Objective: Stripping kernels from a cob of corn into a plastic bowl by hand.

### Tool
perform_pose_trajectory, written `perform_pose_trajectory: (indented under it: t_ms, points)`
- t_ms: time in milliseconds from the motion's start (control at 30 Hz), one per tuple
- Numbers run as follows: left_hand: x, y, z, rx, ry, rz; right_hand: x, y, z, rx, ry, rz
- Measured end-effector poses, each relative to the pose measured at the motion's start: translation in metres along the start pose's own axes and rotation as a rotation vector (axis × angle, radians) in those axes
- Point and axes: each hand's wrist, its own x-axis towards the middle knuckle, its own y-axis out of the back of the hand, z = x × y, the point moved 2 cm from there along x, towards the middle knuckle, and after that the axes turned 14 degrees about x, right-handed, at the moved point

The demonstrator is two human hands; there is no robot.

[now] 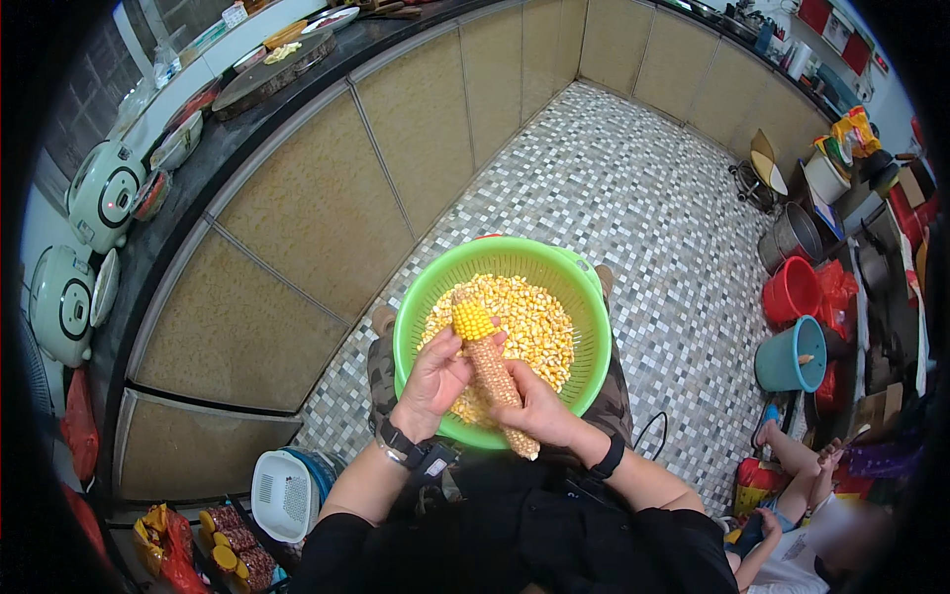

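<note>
A corn cob (487,371) slants across the middle, mostly stripped bare and brown, with yellow kernels left only around its far end. My right hand (542,406) is wrapped round the bare lower part. Against the upper part, just below the kernels, my left hand (433,371) has its fingers closed on the cob; some fingertips are hidden behind it. Beneath both hands a green colander (601,337) rests at my lap, between my knees. Loose yellow corn kernels (539,322) cover its bottom.
Cabinets (307,203) run along the left under a dark counter (188,188) with two pale green rice cookers (104,193). A white basket (280,495) stands at lower left. Along the right are a red bucket (792,289) and a blue bucket (789,354). Another person (792,535) sits at lower right.
</note>
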Motion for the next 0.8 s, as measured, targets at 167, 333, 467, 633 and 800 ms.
perform_pose_trajectory:
  t_ms: [167, 333, 467, 633, 800]
  points:
    - [-0.0011, 0.0055, -0.0046, 0.151, -0.004, 0.073, -0.001, -0.004, -0.0036, -0.067, -0.03, 0.005]
    - [-0.0016, 0.0052, -0.0044, 0.17, -0.003, 0.085, -0.0005, -0.0045, -0.0073, -0.086, -0.002, -0.007]
    - [-0.0017, 0.0039, -0.0034, 0.172, 0.0, 0.086, -0.0004, -0.0037, -0.0065, -0.079, 0.0, -0.014]
    - [-0.0026, 0.0016, -0.0011, 0.17, 0.0, 0.077, -0.0007, -0.0039, -0.0072, -0.091, -0.004, -0.013]
    - [-0.0025, 0.0054, -0.0013, 0.09, -0.012, 0.038, -0.0003, -0.0034, -0.0059, -0.074, -0.005, -0.017]
